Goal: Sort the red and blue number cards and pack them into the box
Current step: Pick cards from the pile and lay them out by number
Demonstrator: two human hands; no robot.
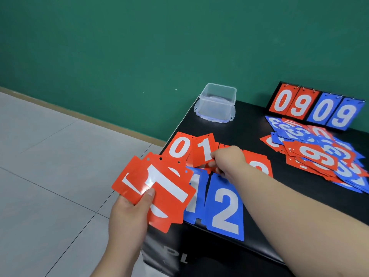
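The left grip [127,214] is curled round a fan of red cards [159,188], thumb on top, held off the desk's [249,132] near corner. The right grip [229,158] pinches the red 1 [201,150] lying in the red row, with blue cards [225,206] just below it. The box [216,102] stands at the far corner, well apart from a mixed pile [319,154] on the right.

Bright, even indoor light; shadows faint and soft-edged. Pale glare streak across red cards [157,186] at 7 o'clock; dull sheen on black table [249,132]. Card pile [319,156] at 3 o'clock slightly soft. Wide-angle bend toward edges, floor lines splayed; fine detail mildly smeared throughout
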